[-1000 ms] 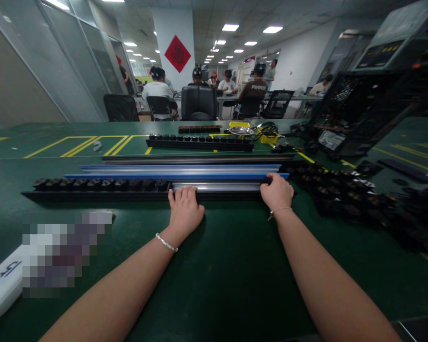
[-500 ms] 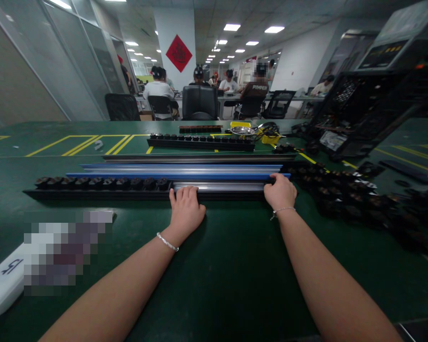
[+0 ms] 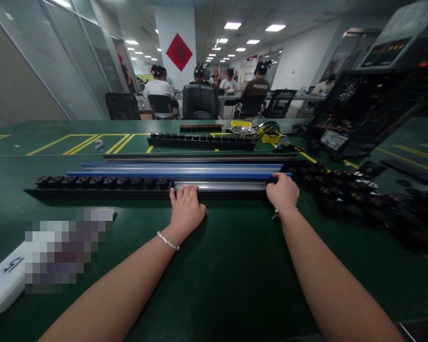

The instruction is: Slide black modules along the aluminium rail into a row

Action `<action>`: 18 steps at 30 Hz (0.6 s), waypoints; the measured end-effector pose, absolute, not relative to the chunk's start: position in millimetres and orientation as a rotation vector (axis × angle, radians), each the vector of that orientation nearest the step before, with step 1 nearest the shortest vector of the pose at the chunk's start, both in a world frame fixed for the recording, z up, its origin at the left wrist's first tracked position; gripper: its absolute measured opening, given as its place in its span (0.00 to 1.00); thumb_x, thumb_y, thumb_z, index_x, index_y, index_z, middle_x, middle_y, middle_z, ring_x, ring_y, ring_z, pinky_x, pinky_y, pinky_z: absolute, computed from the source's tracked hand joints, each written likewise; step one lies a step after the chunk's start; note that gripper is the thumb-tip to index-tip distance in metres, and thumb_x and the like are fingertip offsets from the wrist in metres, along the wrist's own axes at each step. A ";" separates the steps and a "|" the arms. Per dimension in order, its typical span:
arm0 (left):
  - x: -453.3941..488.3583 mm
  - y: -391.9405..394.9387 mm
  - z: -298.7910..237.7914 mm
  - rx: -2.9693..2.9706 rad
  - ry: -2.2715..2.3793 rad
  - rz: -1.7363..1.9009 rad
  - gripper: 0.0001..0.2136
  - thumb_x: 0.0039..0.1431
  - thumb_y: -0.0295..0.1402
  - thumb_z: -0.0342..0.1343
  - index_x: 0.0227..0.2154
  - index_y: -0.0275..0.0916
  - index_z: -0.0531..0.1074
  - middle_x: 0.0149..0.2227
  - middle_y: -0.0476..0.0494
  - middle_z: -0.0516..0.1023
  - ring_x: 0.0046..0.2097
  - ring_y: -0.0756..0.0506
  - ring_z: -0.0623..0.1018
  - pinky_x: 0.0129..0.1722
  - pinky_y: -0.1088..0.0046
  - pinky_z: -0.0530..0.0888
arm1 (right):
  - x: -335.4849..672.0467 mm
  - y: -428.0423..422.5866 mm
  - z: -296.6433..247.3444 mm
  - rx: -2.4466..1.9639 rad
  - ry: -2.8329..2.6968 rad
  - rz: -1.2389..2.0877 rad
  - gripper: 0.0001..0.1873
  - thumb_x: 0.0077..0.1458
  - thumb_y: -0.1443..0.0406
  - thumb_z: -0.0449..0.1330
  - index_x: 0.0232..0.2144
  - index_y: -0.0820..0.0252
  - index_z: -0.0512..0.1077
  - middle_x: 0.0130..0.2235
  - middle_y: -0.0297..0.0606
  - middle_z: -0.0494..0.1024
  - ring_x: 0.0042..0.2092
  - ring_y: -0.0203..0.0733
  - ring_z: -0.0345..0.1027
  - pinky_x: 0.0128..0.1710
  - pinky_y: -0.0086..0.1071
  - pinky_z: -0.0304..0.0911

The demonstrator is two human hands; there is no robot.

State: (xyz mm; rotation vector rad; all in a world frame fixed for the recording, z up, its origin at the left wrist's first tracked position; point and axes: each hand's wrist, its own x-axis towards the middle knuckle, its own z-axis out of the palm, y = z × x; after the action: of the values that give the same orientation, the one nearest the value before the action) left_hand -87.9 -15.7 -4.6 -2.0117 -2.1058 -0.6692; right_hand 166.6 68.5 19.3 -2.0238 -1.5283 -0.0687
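The black rail (image 3: 96, 194) lies across the table (image 3: 228, 275), a row of blocks (image 3: 102, 182) seated along its left part. The left hand (image 3: 187, 205) lays bent fingers over the rail's near edge, just right of the blocks; whether it grips, I cannot tell. The right hand (image 3: 283, 191) curls narrow near the rail's right end, its contents hidden. Behind the rail lies a blue rail (image 3: 181, 169); right of it, a heap (image 3: 356, 194) of dark parts.

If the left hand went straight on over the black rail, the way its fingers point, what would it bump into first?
Probably the blue rail, lying just behind the black rail where the left hand rests. Heights are hard to judge, so it might pass over.
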 end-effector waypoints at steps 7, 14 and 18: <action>-87.9 -16.6 -3.9 -2.012 -2.110 -0.656 0.23 0.50 0.32 0.48 0.52 0.36 0.65 0.54 0.36 0.70 0.57 0.36 0.64 0.62 0.46 0.49 | 168.7 68.2 21.5 -2.045 -1.505 -0.050 0.21 0.48 0.70 0.51 0.46 0.61 0.71 0.47 0.48 0.73 0.49 0.51 0.65 0.51 0.42 0.55; -87.6 -16.6 -4.1 -2.011 -2.104 -0.664 0.23 0.51 0.32 0.48 0.52 0.36 0.65 0.53 0.36 0.70 0.57 0.36 0.64 0.62 0.46 0.49 | 171.1 69.9 21.1 -2.049 -1.490 -0.041 0.21 0.48 0.70 0.52 0.46 0.61 0.71 0.46 0.48 0.73 0.48 0.50 0.65 0.51 0.42 0.55; -87.4 -16.0 -5.1 -2.005 -2.098 -0.671 0.23 0.50 0.31 0.48 0.51 0.36 0.65 0.53 0.36 0.71 0.57 0.37 0.64 0.62 0.47 0.49 | 172.3 70.2 21.9 -2.066 -1.490 -0.030 0.21 0.48 0.70 0.52 0.46 0.61 0.71 0.47 0.48 0.73 0.49 0.50 0.65 0.51 0.41 0.55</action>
State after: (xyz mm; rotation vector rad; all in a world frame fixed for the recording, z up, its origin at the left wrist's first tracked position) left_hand -87.4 -16.0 -5.1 -2.0055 -2.0978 -0.6711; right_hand 172.3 70.2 21.9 -2.0657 -1.4903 -0.0305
